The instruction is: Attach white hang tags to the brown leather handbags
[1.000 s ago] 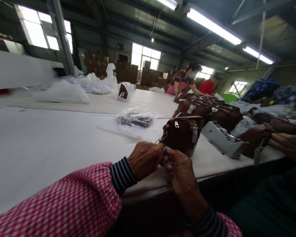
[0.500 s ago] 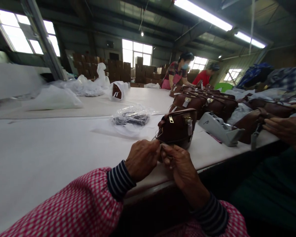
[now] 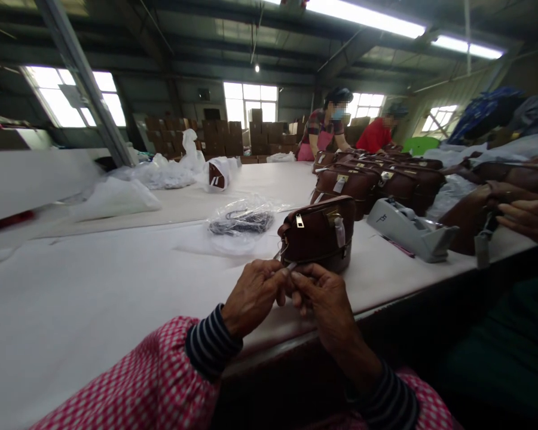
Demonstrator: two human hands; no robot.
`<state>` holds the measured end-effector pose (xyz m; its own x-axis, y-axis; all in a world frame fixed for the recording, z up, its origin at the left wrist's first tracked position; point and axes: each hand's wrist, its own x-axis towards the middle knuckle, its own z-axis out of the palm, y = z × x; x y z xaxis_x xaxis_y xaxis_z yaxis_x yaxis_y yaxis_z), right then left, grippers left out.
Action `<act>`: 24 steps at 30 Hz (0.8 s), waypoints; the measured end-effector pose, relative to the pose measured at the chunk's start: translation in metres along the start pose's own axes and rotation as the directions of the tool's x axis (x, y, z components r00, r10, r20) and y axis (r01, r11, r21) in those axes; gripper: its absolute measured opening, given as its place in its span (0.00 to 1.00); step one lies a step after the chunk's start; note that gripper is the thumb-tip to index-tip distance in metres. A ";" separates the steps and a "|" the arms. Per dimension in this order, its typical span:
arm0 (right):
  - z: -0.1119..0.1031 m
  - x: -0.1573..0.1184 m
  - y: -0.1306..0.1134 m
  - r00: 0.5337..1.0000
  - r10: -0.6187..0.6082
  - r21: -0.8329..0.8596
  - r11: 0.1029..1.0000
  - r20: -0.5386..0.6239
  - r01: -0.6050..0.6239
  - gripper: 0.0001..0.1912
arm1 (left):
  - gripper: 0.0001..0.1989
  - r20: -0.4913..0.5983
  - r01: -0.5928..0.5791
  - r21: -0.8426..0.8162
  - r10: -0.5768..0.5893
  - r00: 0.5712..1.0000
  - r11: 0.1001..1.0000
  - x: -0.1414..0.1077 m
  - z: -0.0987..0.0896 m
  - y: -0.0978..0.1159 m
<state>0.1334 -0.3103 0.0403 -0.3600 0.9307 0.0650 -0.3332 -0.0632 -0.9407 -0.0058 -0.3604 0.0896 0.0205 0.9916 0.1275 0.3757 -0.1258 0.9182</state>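
A dark brown leather handbag (image 3: 316, 233) with gold hardware stands upright on the white-covered table, just beyond my hands. My left hand (image 3: 257, 292) is closed in a pinch at the bag's lower left front. Close against it, my right hand (image 3: 325, 298) pinches too, its fingertips almost meeting the left ones. Between the fingertips shows a small pale strip (image 3: 291, 266), too small to name exactly. A thin loop of cord hangs from the bag's left side near my left fingers. What lies behind my fingers is hidden.
A grey tape dispenser (image 3: 407, 230) stands right of the bag. Several brown handbags (image 3: 347, 182) are lined up behind. A clear plastic bag with dark contents (image 3: 242, 221) lies to the left. At far right is another person's hand (image 3: 531, 218); two people work at the back.
My view has shifted slightly. My fingers have moved a little at the bag's lower front, and the pale strip shows more clearly between them. Both hands stay pinched.
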 end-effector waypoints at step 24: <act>-0.012 -0.013 -0.010 0.929 0.246 0.429 0.834 0.276 -0.348 0.08 | 0.17 -0.319 0.054 0.611 0.182 0.930 0.790 -0.017 0.044 -0.017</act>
<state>0.1514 -0.3174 0.0446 -0.6566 0.7501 -0.0790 -0.5266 -0.5310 -0.6639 0.0288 -0.3736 0.0557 -0.2076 0.8902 0.4055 0.8636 -0.0279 0.5034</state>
